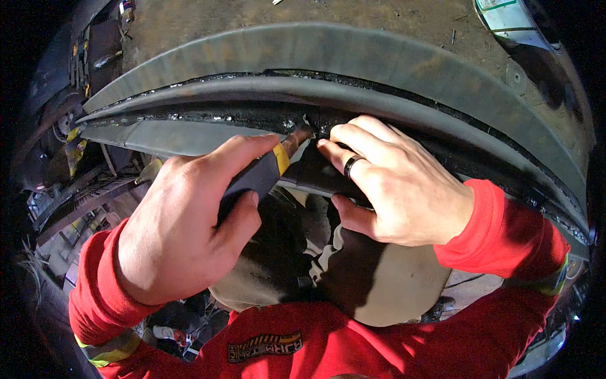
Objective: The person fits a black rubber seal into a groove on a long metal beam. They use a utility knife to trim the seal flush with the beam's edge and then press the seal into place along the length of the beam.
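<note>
My left hand [183,215] is closed around the dark grey and yellow handle of a scraper-like tool [260,175]. Its short, brownish blade points right, its tip against a black, sticky-looking strip [246,117]. This strip runs along a groove in a long, curved grey panel [315,47]. Just right of the blade, my right hand [398,180], a black ring on one finger, grips the strip and the near edge of the panel. Its index fingertip lies close to the blade tip and the thumb sits below. The fingers partly hide what they pinch.
The panel lies across my lap, over brown trousers [398,278]. Beyond it spreads a dirty brown floor [391,19]. Metal parts and debris [95,202] crowd the left side. A pale, green-edged object [508,16] stands at the far right.
</note>
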`<state>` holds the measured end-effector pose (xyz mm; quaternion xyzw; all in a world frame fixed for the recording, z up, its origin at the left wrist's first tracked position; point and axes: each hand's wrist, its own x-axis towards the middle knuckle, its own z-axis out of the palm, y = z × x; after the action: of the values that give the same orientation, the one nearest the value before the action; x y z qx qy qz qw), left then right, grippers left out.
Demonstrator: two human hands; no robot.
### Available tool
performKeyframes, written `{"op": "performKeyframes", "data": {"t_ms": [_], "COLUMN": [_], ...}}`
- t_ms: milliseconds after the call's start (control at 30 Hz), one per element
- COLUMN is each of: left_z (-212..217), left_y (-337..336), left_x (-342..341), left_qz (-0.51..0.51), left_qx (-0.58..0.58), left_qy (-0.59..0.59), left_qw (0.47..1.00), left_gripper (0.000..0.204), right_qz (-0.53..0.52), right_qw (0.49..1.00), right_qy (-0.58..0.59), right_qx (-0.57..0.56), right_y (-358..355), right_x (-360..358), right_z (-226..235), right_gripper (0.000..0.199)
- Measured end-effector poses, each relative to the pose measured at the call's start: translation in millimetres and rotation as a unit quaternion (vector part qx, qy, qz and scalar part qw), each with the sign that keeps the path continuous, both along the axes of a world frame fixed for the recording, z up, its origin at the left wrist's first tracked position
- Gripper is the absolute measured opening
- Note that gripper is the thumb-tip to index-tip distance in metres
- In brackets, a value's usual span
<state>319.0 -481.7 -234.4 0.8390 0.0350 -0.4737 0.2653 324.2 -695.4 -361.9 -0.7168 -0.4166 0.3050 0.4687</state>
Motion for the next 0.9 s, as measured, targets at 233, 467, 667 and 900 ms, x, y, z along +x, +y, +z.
{"op": "performKeyframes", "data": {"t_ms": [233,467,667,900], "left_z": [3,1,5,7], "left_y": [-7,-7,-13,-15], "left_x": [-7,-4,-1,-2], "left_qz": [0.001,-0.044,-0.017,-0.046], "left_qx": [0.021,0.027,0.046,0.044], "left_qy": [-0.008,-0.038,-0.009,-0.020], "left_qw": [1.000,0.998,0.999,0.998], "left_gripper": [0.052,0.052,0.051,0.050], "right_qz": [0.007,-0.025,-0.030,-0.025], "right_qw": [1.000,0.999,0.998,0.998], "right_qy": [-0.012,-0.022,-0.035,-0.043], "right_qx": [0.015,0.040,0.046,0.050], "right_y": [-1,-2,-3,-2], "right_x": [0,-4,-5,-5], "right_z": [-1,-8,-11,-11], "right_gripper": [0.049,0.045,0.044,0.046]}}
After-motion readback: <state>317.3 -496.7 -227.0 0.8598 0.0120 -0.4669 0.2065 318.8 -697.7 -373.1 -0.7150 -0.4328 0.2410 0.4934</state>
